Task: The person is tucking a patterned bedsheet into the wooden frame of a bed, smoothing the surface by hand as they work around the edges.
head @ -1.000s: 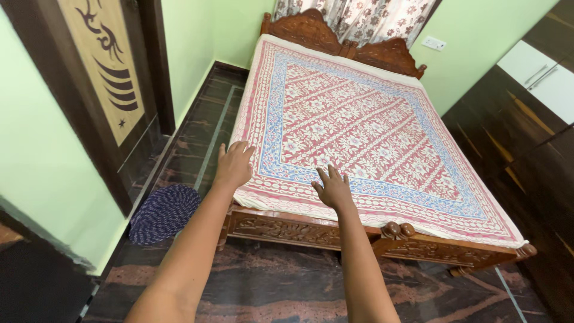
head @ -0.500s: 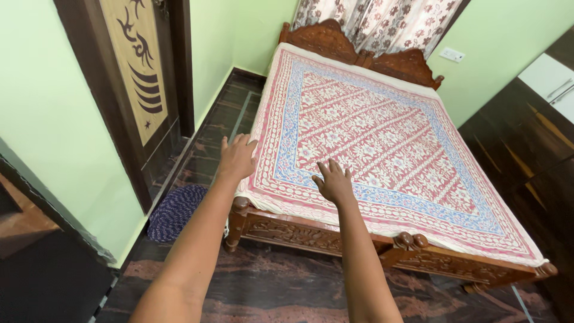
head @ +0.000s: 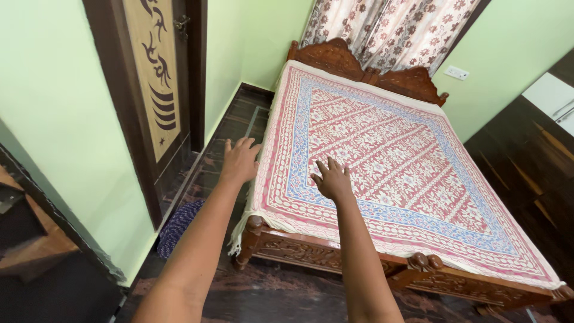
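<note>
Reaching forward, both hands are empty with fingers spread. The left hand (head: 240,160) hovers at the left edge of the red, white and blue floral printed bedspread (head: 394,161) — the right hand (head: 332,179) hovers above its near border. The bedspread covers a carved dark wooden bed (head: 311,254), beside a dark blue braided round mat (head: 179,224).

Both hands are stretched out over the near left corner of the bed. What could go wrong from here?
The left hand is past the bedspread edge, over the floor gap, so a grab there may miss the cloth. The fringed corner hangs loose by the carved bedpost and might snag on it. The round woven mat lies close underfoot and may slip.
</note>
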